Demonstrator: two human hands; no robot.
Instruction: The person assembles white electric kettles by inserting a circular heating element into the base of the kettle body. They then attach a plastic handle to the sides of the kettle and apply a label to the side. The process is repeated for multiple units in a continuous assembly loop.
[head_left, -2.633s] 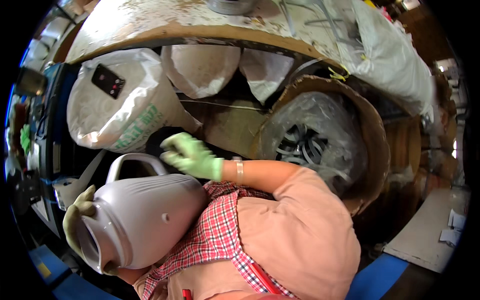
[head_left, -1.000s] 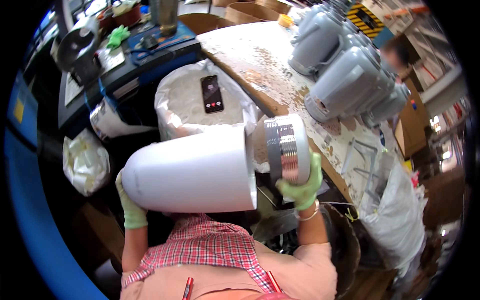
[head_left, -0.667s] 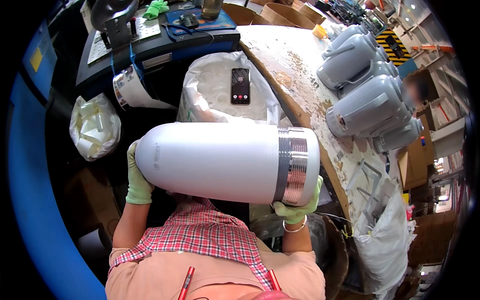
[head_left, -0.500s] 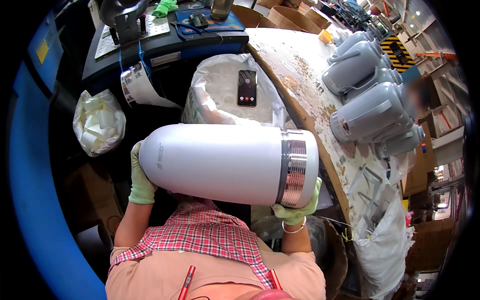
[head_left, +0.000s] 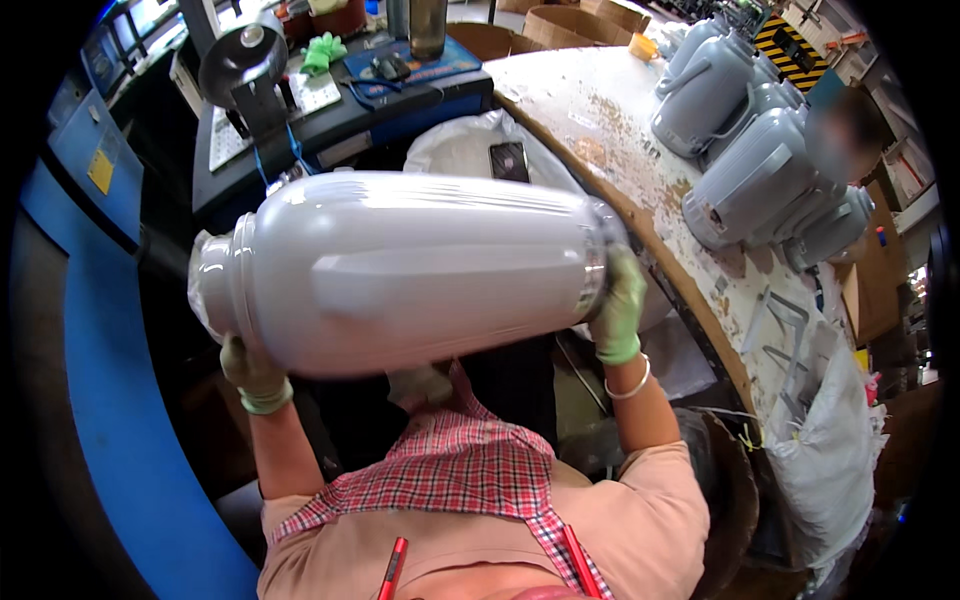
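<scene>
A person in a checked apron holds a large white flask body point(head_left: 410, 265) sideways at chest height, left hand point(head_left: 252, 372) in a green glove cupping its left end, right hand point(head_left: 618, 305) wrapped round its right rim. Beyond, grey jugs point(head_left: 745, 175) crowd the worn worktop point(head_left: 640, 170) at far right.

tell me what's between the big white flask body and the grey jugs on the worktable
In the head view, the gloved right hand grips the white flask body at its metal-ringed end; beyond it a bare, chipped stretch of worktable runs up to the grey jugs.
</scene>
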